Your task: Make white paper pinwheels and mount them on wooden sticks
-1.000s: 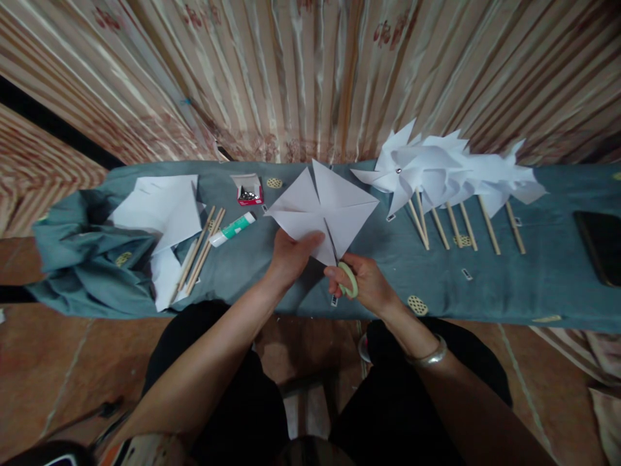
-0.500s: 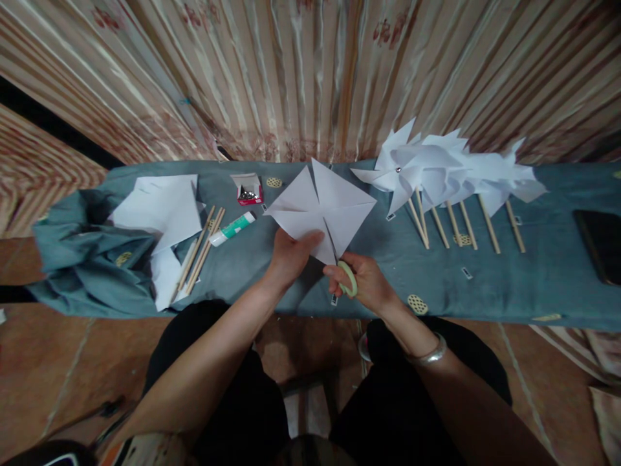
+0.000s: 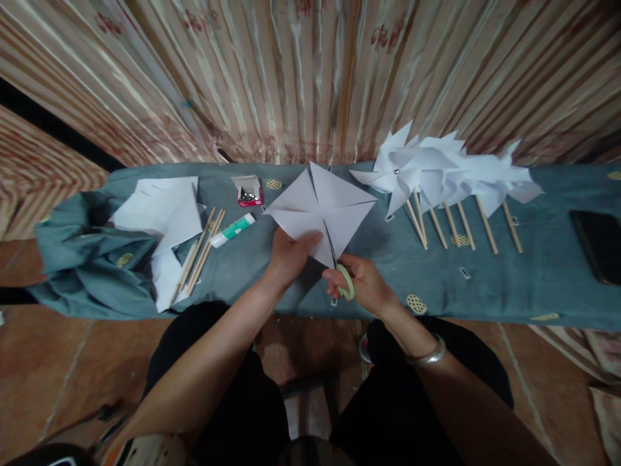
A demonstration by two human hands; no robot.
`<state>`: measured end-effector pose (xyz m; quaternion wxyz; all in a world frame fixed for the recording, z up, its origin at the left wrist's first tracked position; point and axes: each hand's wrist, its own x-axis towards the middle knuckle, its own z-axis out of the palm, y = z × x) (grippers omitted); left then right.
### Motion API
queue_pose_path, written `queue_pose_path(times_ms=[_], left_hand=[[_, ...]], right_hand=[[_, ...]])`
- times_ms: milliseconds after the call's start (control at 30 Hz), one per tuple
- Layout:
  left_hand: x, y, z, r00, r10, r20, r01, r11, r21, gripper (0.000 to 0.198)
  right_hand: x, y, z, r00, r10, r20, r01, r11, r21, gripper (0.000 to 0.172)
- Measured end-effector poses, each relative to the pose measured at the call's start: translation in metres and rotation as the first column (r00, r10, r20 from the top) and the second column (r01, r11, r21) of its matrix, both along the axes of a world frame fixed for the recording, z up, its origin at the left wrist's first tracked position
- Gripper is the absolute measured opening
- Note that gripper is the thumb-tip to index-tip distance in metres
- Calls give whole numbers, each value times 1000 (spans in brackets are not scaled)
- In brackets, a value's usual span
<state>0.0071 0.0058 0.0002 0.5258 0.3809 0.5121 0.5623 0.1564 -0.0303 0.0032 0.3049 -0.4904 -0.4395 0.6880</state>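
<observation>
A white paper square, turned cornerwise, has slits running from its corners toward the middle. My left hand pinches its lower left side, thumb on top and fingers underneath. My right hand is closed around the pale green handle of a pair of scissors. The blades lie along the slit at the lower corner and are mostly hidden by the paper. Above the cloth-covered table, the sheet is held between both hands.
Paper pinwheels on sticks lie at the right, before a dark phone. Leftward are a small red box of metal pins, a glue stick, loose wooden sticks and white paper sheets. A striped curtain hangs behind.
Almost nothing differs. The paper and both hands keep nearly the same place, with the scissors still in the lower slit; the whole view has shifted very slightly.
</observation>
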Motion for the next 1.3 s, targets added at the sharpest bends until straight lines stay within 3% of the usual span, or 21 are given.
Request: queue_pose_path(times_ms=[300,467,633,700,867,1133,1300], left_hand=[[-3,3,1,1000,17,6,-17,1000,20,24],[-8,8,4,998,51,41,-54,996,77,33],[-15,9,6,998,54,-32,-51,995,86,32],[-17,8,7,997,61,-57,-56,995,80,30],[-21,3,6,997,79,21,-81,994,78,34],[-23,-7,-2,986,62,156,-56,998,-43,39],[-18,-23,-13,988,12,153,6,993,-116,41]], right_hand=[[2,-4,-2,1000,-4,-5,4,998,-60,53],[6,-10,-5,998,26,59,-21,996,-88,58],[21,-17,-14,962,61,265,-89,991,95,48],[29,-18,-13,892,19,451,-129,968,215,45],[46,-15,-2,580,-153,800,-252,900,355,42],[64,-3,11,93,-217,972,-369,899,236,48],[62,2,21,-35,-181,983,-387,909,154,38]])
